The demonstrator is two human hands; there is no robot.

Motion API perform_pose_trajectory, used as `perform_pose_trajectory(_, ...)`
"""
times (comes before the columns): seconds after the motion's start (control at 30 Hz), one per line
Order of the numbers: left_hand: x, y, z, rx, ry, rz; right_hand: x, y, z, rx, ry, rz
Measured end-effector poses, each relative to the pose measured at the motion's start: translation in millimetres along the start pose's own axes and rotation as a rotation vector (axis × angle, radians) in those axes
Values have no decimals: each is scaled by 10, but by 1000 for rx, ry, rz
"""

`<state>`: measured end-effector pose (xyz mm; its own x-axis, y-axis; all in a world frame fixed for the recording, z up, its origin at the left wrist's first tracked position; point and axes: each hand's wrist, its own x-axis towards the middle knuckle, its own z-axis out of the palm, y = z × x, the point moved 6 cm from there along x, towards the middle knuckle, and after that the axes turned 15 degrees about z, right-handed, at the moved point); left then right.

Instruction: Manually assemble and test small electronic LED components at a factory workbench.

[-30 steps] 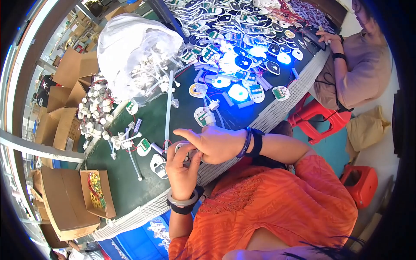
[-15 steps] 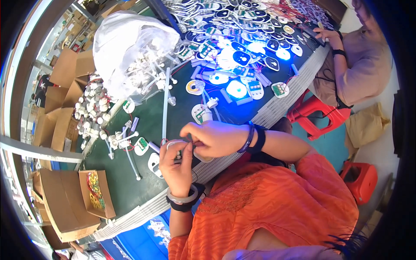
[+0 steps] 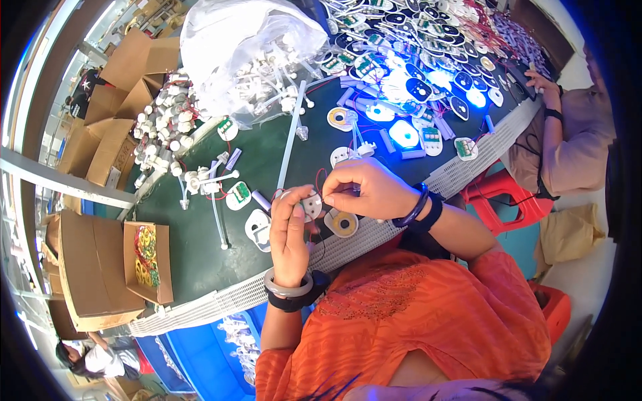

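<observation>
My left hand is closed, its thumb and fingers gripping a small white round plastic piece with holes in it. To its right, my right hand pinches with thumb and forefinger; a thin red wire loops beside these fingertips and seems to be held there. Just below the right fingers lies a white oval part with a yellowish ring. Left of my left hand are a white oval casing and a white part with a green circuit board.
A heap of white casings and circuit boards, some glowing blue, covers the table's far side. A clear plastic bag of white parts stands back left. Cardboard boxes line the left. A co-worker's hand is at far right, near a red stool.
My hands have moved apart slightly, and the white round piece now shows between them. The whole view has shifted, so the table's things appear further right and higher or lower.
</observation>
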<state>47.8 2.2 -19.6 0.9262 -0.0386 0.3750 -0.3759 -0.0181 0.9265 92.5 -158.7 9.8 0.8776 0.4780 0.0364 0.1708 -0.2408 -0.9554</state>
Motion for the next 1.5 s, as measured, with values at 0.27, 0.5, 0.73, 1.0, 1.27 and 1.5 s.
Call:
perform_pose_trajectory(0.27, -32, 44, 77, -152, 109, -7, 34, 32, 67, -49, 23, -20)
perform_pose_trajectory(0.5, -92, 0, 152, -250, 108, -74, 40, 84, 74, -264, 172, 26)
perform_pose_trajectory(0.73, -89, -114, 34, -249, 205, -139, -2, -16, 35, -209, 208, -10)
perform_pose_trajectory(1.0, -114, -161, 19, -378, 237, -186, 7, 7, 58, -127, 93, -38)
perform_pose_trajectory(1.27, -145, -213, 10, -330, 220, -233, 33, -44, 48, -186, 123, -130)
perform_pose_trajectory(1.5, -149, -214, 10, -326, 237, -246, 68, 26, 89, -227, 78, -81)
